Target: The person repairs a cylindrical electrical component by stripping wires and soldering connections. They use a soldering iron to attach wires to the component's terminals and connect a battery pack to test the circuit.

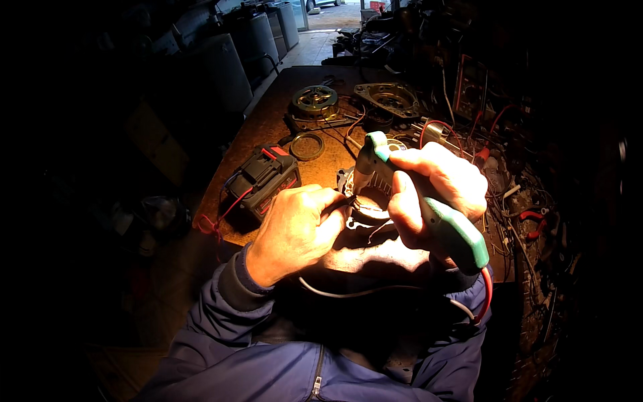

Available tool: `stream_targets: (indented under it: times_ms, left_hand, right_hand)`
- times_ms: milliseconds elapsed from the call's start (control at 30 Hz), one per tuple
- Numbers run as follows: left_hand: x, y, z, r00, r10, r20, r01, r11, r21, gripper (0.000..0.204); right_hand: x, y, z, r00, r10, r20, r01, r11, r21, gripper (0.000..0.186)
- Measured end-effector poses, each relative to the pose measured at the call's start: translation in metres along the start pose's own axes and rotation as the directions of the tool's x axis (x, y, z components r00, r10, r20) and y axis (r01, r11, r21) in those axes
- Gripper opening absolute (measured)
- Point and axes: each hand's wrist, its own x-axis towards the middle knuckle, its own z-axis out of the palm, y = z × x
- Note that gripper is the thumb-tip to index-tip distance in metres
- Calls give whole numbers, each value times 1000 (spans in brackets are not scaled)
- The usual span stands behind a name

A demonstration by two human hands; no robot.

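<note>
My right hand is wrapped round a green and dark grey pistol-shaped tool. A red cable leaves the lower end of its handle, and its metal nose points down. Beneath the nose sits a round motor part with a metal rim and a hollow middle, partly hidden by both hands. At its left side my left hand is closed in a pinch, with a thin dark piece at the fingertips whose kind I cannot make out.
A black and red battery pack with red wires stands left on the wooden table. Farther back lie a metal ring, a round slotted housing and a flanged housing. Tangled wires and red-handled pliers crowd the right side.
</note>
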Motion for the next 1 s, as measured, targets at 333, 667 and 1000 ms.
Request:
stream_targets:
  times_ms: [333,667,1000]
  left_hand:
    - [0,0,0,1000,12,-8,-12,1000,-8,15]
    - [0,-1,0,1000,-8,4,8,1000,11,15]
    - [0,0,0,1000,1,-1,-1,1000,4,14]
  right_hand:
    - [-1,0,0,999,30,22,-29,999,-26,24]
    - [0,-1,-1,999,44,32,-43,999,-19,23]
    - [0,1,1,999,32,31,-31,999,-26,24]
